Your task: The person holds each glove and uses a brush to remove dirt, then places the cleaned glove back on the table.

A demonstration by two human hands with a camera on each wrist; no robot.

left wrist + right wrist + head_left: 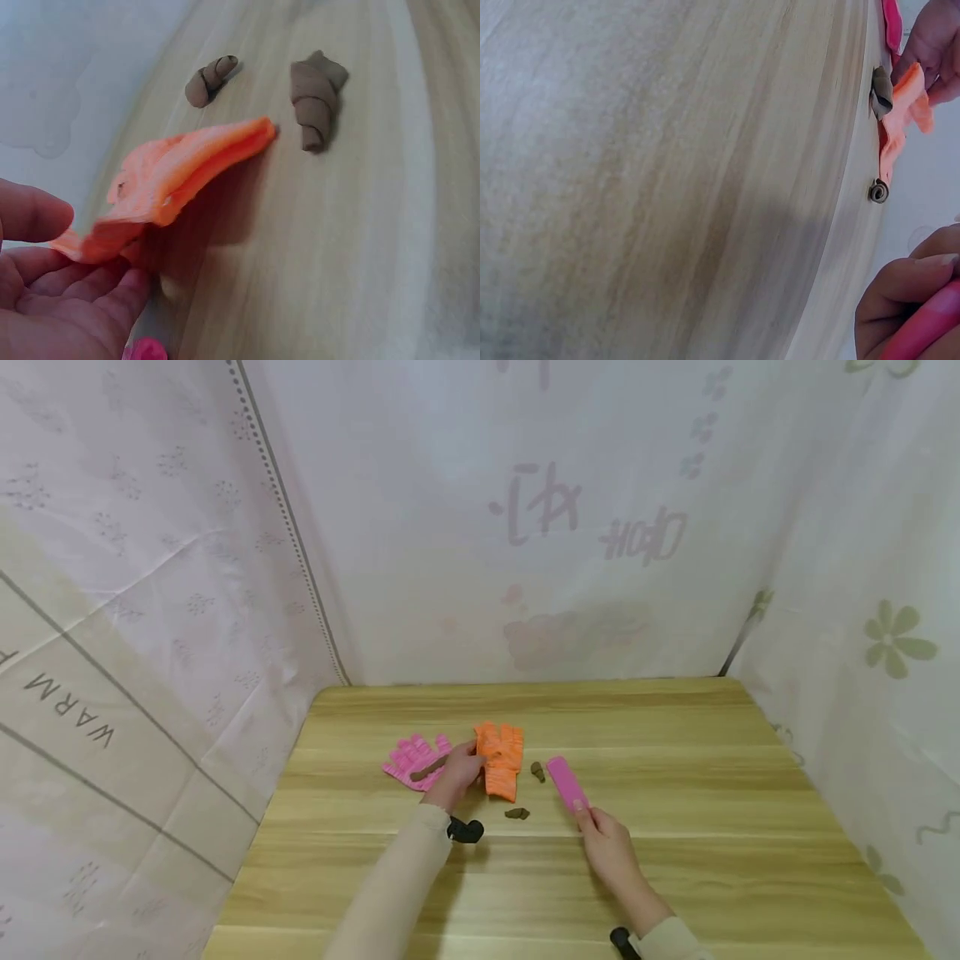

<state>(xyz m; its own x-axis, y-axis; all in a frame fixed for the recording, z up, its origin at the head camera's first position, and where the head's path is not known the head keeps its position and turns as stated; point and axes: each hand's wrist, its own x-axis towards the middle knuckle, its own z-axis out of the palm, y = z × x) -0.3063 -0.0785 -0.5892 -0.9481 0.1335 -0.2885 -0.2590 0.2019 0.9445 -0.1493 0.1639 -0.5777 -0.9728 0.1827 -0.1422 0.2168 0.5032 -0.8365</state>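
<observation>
My left hand [462, 768] holds the near-left edge of an orange knit glove [501, 768], thumb above it and fingers beneath. In the left wrist view that edge of the glove [180, 172] tilts up from the table, with shadow below. A pink knit glove [401, 760] lies to the left, partly behind my hand, and a long brown strip [427, 770] rests across it. My right hand [609, 852] grips the near end of a flat pink bar [567, 782], thumb on top. Two brown rolled, clay-like pieces lie between the hands, one farther [537, 771] and one nearer [517, 813].
The wooden table [720, 827] reaches back to a pale printed curtain [525, 593]. More curtain hangs along the left [150, 635] and right sides. Black bands with small devices [467, 832] sit on both wrists over light sleeves.
</observation>
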